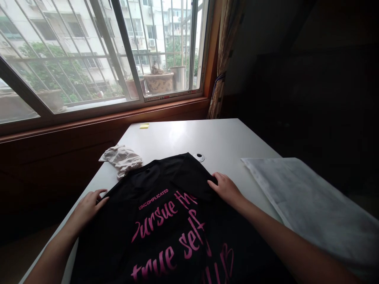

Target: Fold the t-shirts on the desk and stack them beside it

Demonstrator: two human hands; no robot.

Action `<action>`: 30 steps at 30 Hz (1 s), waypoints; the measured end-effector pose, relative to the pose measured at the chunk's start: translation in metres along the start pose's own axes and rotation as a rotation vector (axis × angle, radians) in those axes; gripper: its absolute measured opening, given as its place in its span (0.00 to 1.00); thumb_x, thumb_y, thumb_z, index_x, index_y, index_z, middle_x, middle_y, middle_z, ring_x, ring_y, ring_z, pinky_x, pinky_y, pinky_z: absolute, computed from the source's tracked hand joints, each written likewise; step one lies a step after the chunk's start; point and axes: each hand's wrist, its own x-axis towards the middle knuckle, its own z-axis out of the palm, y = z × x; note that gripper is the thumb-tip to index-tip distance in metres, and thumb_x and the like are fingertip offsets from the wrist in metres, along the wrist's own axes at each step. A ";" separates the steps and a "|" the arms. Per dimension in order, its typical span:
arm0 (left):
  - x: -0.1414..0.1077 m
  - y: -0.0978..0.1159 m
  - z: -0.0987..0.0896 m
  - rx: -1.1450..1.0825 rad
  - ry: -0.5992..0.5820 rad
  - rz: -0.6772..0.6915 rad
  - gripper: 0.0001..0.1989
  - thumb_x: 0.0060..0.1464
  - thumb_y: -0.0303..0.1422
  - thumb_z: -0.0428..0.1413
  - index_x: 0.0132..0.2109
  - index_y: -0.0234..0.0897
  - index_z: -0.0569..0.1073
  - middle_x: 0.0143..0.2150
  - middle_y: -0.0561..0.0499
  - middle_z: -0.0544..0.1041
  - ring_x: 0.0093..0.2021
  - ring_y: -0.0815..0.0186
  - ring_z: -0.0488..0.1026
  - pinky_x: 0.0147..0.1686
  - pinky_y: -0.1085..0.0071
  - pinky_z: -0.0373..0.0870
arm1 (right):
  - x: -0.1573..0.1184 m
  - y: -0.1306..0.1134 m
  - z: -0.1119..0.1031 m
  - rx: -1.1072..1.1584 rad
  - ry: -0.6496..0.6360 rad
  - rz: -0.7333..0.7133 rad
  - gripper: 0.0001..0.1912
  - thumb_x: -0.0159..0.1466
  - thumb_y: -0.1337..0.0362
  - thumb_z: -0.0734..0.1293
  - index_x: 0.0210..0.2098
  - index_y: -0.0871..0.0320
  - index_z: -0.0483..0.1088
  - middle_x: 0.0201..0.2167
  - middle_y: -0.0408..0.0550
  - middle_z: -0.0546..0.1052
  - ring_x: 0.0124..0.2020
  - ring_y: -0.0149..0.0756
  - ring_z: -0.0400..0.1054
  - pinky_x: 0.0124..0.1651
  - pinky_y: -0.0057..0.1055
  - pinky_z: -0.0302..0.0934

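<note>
A black T-shirt (160, 221) with pink lettering lies spread over the near part of the white table, its collar end pointing away from me. My left hand (90, 205) pinches the shirt's left edge between thumb and fingers. On the opposite edge, near the sleeve, my right hand (224, 187) grips the fabric with thumb and fingers closed. The shirt's lower part runs out of view at the bottom. A crumpled white cloth (122, 159) touches the shirt near its collar on the left.
On the right of the white table (189, 136) lies a whitish, translucent flat bag (308, 201). A yellow sticky note (144, 126) is near the far left corner. A round cable hole (199, 157) sits just beyond the shirt. The barred window (130, 51) and a tied curtain (220, 75) are behind.
</note>
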 end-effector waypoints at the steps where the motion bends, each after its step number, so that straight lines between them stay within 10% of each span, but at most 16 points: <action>1: 0.000 0.003 -0.003 -0.014 -0.048 -0.016 0.32 0.54 0.54 0.48 0.52 0.32 0.75 0.38 0.42 0.77 0.41 0.50 0.77 0.43 0.58 0.74 | 0.000 -0.002 0.000 0.016 -0.011 -0.001 0.12 0.67 0.53 0.63 0.42 0.54 0.71 0.40 0.51 0.79 0.45 0.48 0.73 0.48 0.41 0.65; 14: -0.044 -0.004 -0.034 -0.220 0.055 -0.207 0.16 0.60 0.44 0.49 0.50 0.41 0.69 0.44 0.45 0.76 0.41 0.54 0.77 0.35 0.64 0.76 | 0.015 -0.023 -0.023 0.340 0.049 0.013 0.08 0.66 0.56 0.63 0.42 0.50 0.68 0.38 0.46 0.80 0.41 0.46 0.75 0.44 0.38 0.66; 30: -0.062 -0.015 -0.104 -0.065 0.361 -0.485 0.24 0.65 0.52 0.47 0.58 0.42 0.64 0.44 0.50 0.72 0.39 0.60 0.74 0.34 0.70 0.69 | 0.154 -0.119 -0.048 0.655 0.180 -0.372 0.18 0.68 0.64 0.65 0.56 0.52 0.75 0.55 0.44 0.79 0.56 0.40 0.73 0.63 0.40 0.64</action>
